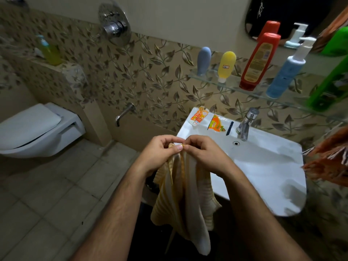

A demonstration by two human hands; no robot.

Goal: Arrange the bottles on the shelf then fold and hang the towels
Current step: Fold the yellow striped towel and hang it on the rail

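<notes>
A yellow and white striped towel (pixel 186 194) hangs down in front of me, left of the sink. My left hand (pixel 158 153) and my right hand (pixel 205 153) pinch its top edge close together, fingers curled. On the glass shelf (pixel 233 85) stand a grey-blue bottle (pixel 203 60), a yellow bottle (pixel 226 65) standing on its cap, a red bottle (pixel 259 62) and a blue pump bottle (pixel 288 72). An orange patterned towel (pixel 331 157) hangs at the right edge.
A white sink (pixel 263 166) with a tap (pixel 245 125) sits below the shelf; a small carton (pixel 198 116), a sachet (pixel 216 123) and a dark stick lie on its rim. A toilet (pixel 37 129) is at left, a green object (pixel 333 72) at right.
</notes>
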